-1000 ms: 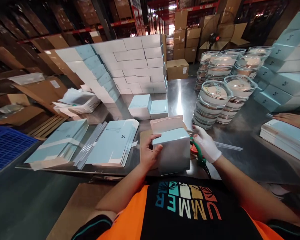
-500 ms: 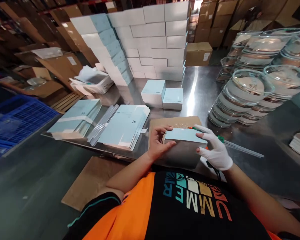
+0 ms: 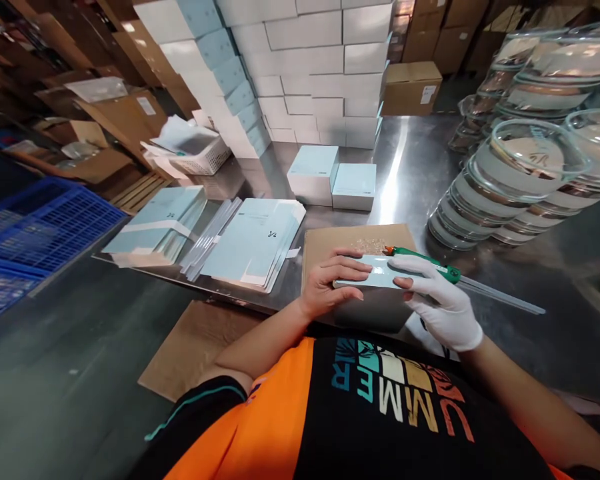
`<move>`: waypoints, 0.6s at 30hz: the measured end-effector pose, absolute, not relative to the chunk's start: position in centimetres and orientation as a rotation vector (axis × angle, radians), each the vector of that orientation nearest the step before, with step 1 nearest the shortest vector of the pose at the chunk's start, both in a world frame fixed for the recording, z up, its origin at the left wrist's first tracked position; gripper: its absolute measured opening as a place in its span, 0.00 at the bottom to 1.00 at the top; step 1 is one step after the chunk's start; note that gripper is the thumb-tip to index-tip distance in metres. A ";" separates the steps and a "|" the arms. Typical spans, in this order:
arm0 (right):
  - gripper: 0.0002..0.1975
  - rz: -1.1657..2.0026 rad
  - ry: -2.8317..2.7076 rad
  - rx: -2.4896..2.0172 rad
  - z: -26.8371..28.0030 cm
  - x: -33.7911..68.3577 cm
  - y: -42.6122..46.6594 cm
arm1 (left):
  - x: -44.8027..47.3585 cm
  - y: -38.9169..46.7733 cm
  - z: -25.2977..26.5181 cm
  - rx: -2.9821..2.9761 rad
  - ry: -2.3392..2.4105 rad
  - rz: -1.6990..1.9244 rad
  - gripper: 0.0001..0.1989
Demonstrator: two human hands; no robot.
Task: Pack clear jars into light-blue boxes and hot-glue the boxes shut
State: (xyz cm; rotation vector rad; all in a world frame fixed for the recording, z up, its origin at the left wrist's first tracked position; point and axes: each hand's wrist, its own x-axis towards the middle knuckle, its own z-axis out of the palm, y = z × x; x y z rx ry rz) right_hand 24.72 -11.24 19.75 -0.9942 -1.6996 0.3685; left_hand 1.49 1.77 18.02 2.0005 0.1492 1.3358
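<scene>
Gripping pale-blue-topped box [image 3: 377, 279] between bare left hand [image 3: 329, 285] and gloved right hand [image 3: 444, 307], fingers over its top | held over near side of cardboard sheet [image 3: 326, 243] | press evenly, keep edges square, keep glove clear of green tool [image 3: 451, 273] at cardboard sheet's right edge
</scene>
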 end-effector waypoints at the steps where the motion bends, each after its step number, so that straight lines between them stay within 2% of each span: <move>1: 0.14 0.376 -1.696 -1.010 19.8 24.8 -11.3 | 1.6 1.7 18.1 1.992 0.147 1.339 0.17; 5: 0.11 0.415 -1.681 -1.103 19.2 25.2 -11.4 | 1.6 1.6 18.2 1.999 0.204 1.320 0.19; 7: 0.23 0.458 -1.609 -1.174 17.9 25.4 -11.4 | 1.5 1.8 18.1 1.988 0.180 1.338 0.18; 9: 0.42 0.564 -1.533 -1.283 16.4 25.3 -11.2 | 1.5 2.2 17.9 1.958 0.128 1.350 0.15; 10: 0.48 0.639 -1.509 -1.349 15.7 25.2 -11.1 | 1.4 2.5 17.7 1.937 0.124 1.346 0.15; 11: 0.49 0.715 -1.490 -1.414 15.2 25.1 -10.8 | 1.4 2.8 17.4 1.910 0.148 1.337 0.18; 15: 0.39 0.859 -1.177 -1.581 16.0 24.6 -7.9 | 0.4 4.5 16.5 1.732 0.405 1.362 0.44; 16: 0.36 0.849 -1.062 -1.577 16.8 24.6 -6.4 | -0.2 5.0 16.4 1.690 0.473 1.397 0.46; 18: 0.31 0.804 -0.900 -1.533 18.4 25.2 -2.6 | -2.2 6.0 16.2 1.654 0.633 1.482 0.45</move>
